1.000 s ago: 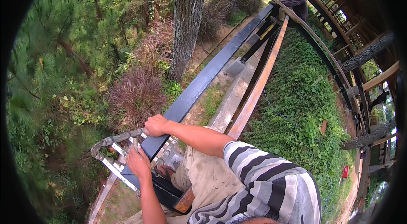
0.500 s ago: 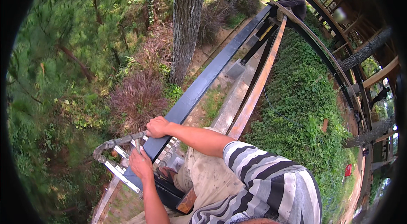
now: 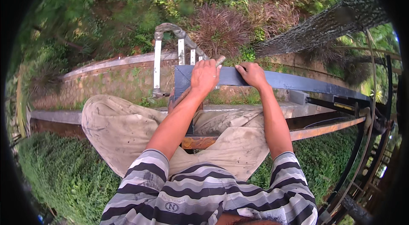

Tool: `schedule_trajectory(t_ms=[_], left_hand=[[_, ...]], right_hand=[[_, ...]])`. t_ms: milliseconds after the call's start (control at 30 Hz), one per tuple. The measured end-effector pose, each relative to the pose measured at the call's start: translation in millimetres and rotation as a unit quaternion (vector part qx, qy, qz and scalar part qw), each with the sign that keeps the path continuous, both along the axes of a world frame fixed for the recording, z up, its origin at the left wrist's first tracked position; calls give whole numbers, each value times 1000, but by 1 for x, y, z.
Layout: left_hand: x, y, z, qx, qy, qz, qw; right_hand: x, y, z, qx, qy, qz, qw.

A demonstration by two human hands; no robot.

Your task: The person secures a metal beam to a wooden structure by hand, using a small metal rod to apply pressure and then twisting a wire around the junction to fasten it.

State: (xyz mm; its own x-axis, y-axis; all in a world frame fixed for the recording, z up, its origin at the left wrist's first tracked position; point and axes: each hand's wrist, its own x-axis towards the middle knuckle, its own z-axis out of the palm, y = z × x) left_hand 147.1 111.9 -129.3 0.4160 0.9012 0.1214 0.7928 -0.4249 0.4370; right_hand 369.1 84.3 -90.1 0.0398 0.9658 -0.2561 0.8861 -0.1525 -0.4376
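A dark grey-blue metal beam [image 3: 289, 81] runs from in front of me to the far right. My left hand [image 3: 205, 76] rests on its near-left part, fingers closed round a short stick-like handle [image 3: 220, 60] whose rounded end pokes out beside the knuckles; the rest of it is hidden. Further right along the beam, my right hand [image 3: 252, 74] grips the top, its fingers bent over the far edge and partly hidden. Just left of the beam's end stands a ladder [image 3: 157, 63] with pale rungs and a bent grey pipe at the top.
I sit astride, up high, my legs [image 3: 119, 123] in stained trousers. A rusty-brown beam [image 3: 328, 128] runs under me to the right. A tree trunk [image 3: 324, 29] leans at the upper right. Below are a low concrete wall [image 3: 55, 117], shrubs and green ground cover [image 3: 64, 169].
My view has turned left, so the beam now lies across it. My right hand has moved along the beam away from the ladder; my left hand now lies on the beam, still holding the handle.
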Motion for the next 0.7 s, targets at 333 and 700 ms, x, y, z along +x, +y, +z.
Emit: schedule_trajectory(t_ms=[333,700], left_hand=[[-10,-12,0,-53,-6,20,998],[-9,-8,-8,-30,31,36,998]], right_hand=[[11,20,-11,-73,50,29,996],[-81,91,24,38,238,32,970]])
